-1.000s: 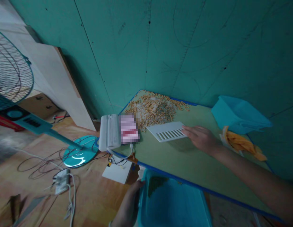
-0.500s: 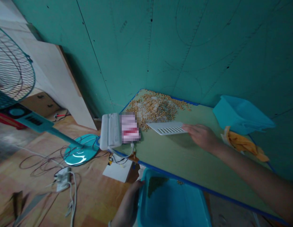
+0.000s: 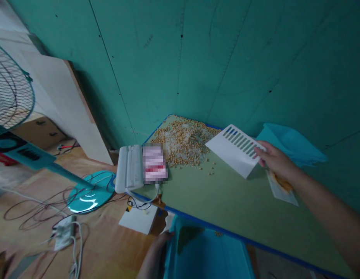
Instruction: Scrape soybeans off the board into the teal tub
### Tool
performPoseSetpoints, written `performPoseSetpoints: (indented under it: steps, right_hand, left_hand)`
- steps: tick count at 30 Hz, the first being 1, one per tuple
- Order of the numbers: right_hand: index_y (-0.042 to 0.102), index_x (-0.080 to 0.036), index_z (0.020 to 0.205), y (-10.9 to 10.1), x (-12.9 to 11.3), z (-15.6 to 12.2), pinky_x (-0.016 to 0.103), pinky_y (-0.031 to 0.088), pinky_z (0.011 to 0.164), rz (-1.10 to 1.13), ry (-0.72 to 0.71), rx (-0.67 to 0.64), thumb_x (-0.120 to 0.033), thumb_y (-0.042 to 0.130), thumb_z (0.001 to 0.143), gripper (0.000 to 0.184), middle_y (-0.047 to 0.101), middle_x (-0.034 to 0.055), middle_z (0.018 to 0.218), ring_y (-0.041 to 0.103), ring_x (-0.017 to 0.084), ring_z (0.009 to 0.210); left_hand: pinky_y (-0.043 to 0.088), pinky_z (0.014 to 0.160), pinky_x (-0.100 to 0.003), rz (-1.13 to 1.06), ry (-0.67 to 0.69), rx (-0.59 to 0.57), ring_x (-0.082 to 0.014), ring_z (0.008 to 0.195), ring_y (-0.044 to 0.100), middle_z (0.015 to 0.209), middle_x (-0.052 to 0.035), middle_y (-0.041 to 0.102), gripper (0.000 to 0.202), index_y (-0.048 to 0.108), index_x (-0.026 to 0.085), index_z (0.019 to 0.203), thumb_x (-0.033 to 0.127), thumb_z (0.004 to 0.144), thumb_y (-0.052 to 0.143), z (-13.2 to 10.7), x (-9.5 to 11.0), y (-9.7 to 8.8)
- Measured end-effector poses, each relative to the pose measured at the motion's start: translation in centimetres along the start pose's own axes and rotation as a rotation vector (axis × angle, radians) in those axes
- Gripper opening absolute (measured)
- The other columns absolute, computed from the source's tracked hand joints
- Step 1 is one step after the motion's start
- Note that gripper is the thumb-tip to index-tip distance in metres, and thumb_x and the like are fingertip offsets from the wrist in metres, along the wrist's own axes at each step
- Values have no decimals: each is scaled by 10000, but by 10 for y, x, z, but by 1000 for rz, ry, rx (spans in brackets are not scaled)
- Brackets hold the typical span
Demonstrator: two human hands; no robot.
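Observation:
My right hand (image 3: pixel 274 161) grips a flat white scraper (image 3: pixel 230 153) by its slotted end. The scraper is held tilted above the table (image 3: pixel 209 197), to the right of a spread pile of yellow soybeans (image 3: pixel 185 141) with whitish bits among them. A few loose beans lie just in front of the pile. Down at the table's front edge, my left hand (image 3: pixel 156 252) has hold of the left rim of a blue plastic bin (image 3: pixel 214 257). A dark patch and a small cluster of beans show inside the bin near its far side. The left fingers are partly hidden.
On the table's left end lie a white device (image 3: pixel 129 168) and a blurred-out pinkish screen (image 3: pixel 155 164) with a cable. A second blue bin (image 3: pixel 290 143) and an orange cloth (image 3: pixel 280 182) are at the right. A standing fan (image 3: pixel 14 89), cords and a power strip (image 3: pixel 65 232) occupy the left.
My right hand has moved right and turned the scraper, lifting it away from the front of the pile. Several beans now lie loose there. My left hand still holds the bin.

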State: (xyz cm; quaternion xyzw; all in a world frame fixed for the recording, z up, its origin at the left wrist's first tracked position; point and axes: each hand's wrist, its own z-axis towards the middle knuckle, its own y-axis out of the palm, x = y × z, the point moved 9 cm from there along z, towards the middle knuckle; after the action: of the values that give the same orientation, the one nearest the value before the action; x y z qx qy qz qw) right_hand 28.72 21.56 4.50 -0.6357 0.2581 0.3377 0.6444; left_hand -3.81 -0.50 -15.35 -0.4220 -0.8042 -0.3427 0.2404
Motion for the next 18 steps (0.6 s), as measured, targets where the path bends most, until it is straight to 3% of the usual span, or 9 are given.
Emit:
performPoseSetpoints:
  steps: [5, 9, 12, 18]
  right_hand:
    - [475, -202, 988, -2, 29, 0, 248, 278, 371, 6, 63, -20, -493, 402, 765, 373, 468, -29, 577, 370, 105, 399]
    - [493, -204, 943, 5, 39, -5, 238, 274, 359, 9, 106, -77, -509, 402, 762, 366, 489, -23, 582, 367, 93, 388]
    - [490, -196, 949, 8, 43, -9, 226, 274, 360, 24, 139, -121, -494, 406, 768, 358, 494, -25, 590, 359, 80, 385]
    - [489, -193, 982, 19, 48, -23, 212, 287, 358, 54, 213, -243, -479, 429, 764, 365, 530, -21, 619, 383, 66, 374]
  left_hand:
    - [500, 648, -261, -12, 37, -56, -250, 744, 619, 371, 12, 565, 214, 545, 216, 498, 36, 546, 649, 3, 10, 4]
    - [509, 598, -244, 1, 46, -88, -205, 624, 613, 375, 29, 572, 110, 567, 228, 543, 223, 628, 636, 6, 13, 6]
    - [496, 552, -212, 18, 41, -103, -183, 574, 597, 360, 37, 562, 152, 587, 234, 547, 316, 675, 586, 8, 13, 6]
    - [470, 566, -184, 40, 30, -117, -165, 559, 575, 361, 42, 575, 213, 561, 218, 432, 160, 621, 640, 6, 8, 8]
